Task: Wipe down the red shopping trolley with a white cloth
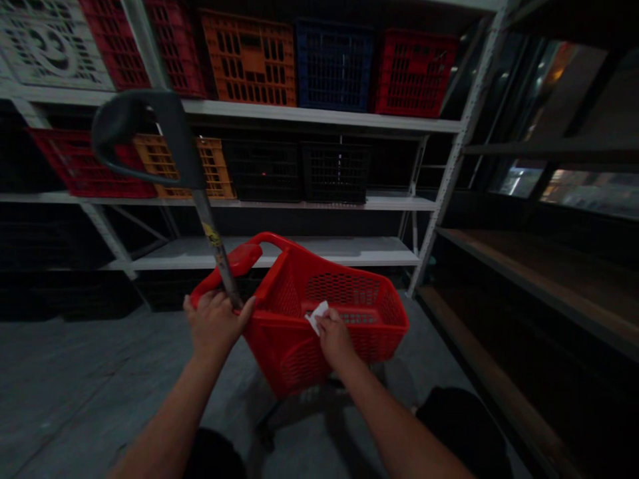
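Observation:
A red plastic shopping cart [299,362] with perforated basket walls stands in front of me. My left hand [215,322] is closed over the cart's rear edge by its handle, close to the foot of a metal pole [215,246]. That pole rises past the cart and carries a dark grey loop-shaped grip [184,143]. At the cart's near rim, my right hand [334,336] pinches a white crumpled piece, a tissue or thin cloth [317,315]. I cannot tell whether the white piece touches the rim.
White metal shelving [319,114] stands behind the cart. It bears an orange crate [252,63], a blue crate [334,66], a red crate [417,73] and black crates [334,173]. Brown shelves [544,273] run along the right. Grey floor [90,379] lies at the left.

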A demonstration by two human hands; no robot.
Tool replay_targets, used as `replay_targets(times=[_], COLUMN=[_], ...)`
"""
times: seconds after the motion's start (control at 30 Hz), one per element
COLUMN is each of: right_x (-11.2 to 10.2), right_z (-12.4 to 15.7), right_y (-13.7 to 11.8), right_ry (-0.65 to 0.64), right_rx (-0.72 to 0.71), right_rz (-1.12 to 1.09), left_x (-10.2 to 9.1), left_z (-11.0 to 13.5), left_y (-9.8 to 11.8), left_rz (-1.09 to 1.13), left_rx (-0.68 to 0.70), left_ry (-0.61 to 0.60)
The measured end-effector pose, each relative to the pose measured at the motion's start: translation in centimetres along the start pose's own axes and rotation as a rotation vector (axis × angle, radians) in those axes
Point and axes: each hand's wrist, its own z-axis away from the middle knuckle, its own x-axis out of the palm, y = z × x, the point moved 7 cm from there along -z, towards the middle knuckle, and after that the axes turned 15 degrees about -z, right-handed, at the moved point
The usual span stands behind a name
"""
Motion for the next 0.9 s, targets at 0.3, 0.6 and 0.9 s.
replay_targets(times=[0.3,0.6,0.9], right_x=[-15.3,-11.1,-17.2], right_z=[5.7,5.4,8.0], right_y=[9.1,6.6,10.6], right_ry=[0.303,0.361,0.488], right_rx=[0.107,-0.020,0.069], right_rz=[0.169,0.126,0.217], left_x=[2.2,2.5,1.5], left_z=[-0.9,-0.8,-0.5], left_y=[-1.6,-1.8,-1.3], left_rz=[-0.007,0.011,0.028], left_rx=[0.012,-0.055,-0.065], left_ry=[-0.014,-0.026,-0.033])
